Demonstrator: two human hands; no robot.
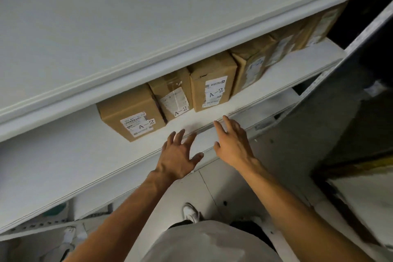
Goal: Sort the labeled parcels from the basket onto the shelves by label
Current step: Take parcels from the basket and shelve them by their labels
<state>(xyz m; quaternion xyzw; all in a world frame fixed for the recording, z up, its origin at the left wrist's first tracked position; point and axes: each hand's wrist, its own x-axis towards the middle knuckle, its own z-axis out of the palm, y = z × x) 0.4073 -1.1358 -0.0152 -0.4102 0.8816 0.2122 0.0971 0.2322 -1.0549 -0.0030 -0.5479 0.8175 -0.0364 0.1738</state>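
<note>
A white flat shelf board [70, 161] is seen stretching across the scene, and along its far side a row of brown cardboard parcels is lined up under the white shelf above [148, 17]. At the left end of the row, a brown cardboard box with a white "A-2" label [130, 111] is set down on the board, tilted a little towards the near edge. Just right of it and touching, a second brown taped box marked "A-2" [172, 95] is stood upright, and beside that a third brown box with a tall white "A-2" label [213, 82] is placed. Further right, more brown parcels [253, 64] are ranged towards the far right, their labels too blurred to be read. Near the front lip of the board, the left hand [177, 155] is held with fingers spread, nothing gripped, just short of the leftmost box. To its right, the right hand [232, 141] is likewise held out with fingers straight and apart, over the shelf edge, nothing held. Below, a white shoe [191, 212] is glimpsed on the grey floor [234, 187].
</note>
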